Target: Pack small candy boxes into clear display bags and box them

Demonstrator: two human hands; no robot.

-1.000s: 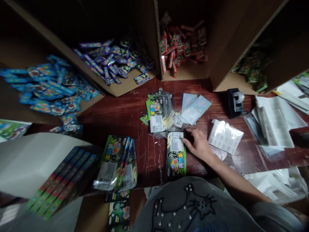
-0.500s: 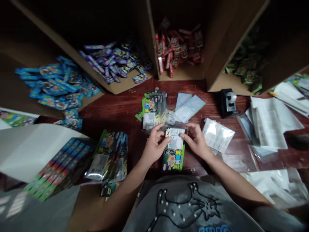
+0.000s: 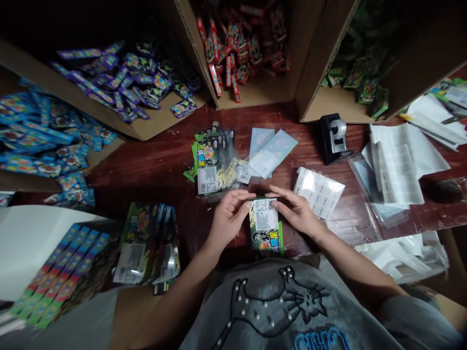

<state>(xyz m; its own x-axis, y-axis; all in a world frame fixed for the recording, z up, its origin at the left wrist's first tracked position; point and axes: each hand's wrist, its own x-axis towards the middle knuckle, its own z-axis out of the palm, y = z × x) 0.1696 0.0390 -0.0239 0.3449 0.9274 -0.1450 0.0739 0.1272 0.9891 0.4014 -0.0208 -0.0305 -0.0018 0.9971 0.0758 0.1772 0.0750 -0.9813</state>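
A green and black printed packet [image 3: 265, 228] with a white label lies on the dark red table in front of my body. At its upper left edge is my left hand [image 3: 230, 216], thumb against the packet and fingers stretched toward the right. My right hand [image 3: 297, 213] touches the label's upper right corner with its thumb, its fingers extended apart from the thumb. Just beyond my hands are a pile of similar packets [image 3: 215, 163] and some pale blue cards [image 3: 273, 153]. A clear sheet of small labels [image 3: 321, 192] lies right of my right hand.
Open cardboard boxes [image 3: 251, 97] along the back hold purple, red, green and blue small packs. A black tape dispenser [image 3: 330, 141] and papers [image 3: 399, 170] are at right. Filled packets [image 3: 136, 243] and colourful strips [image 3: 60, 272] lie at left.
The view has shifted, so the boxes appear further left and higher. The fingers of both hands have straightened over the packet's top edge, and the packet shows lower between my hands.
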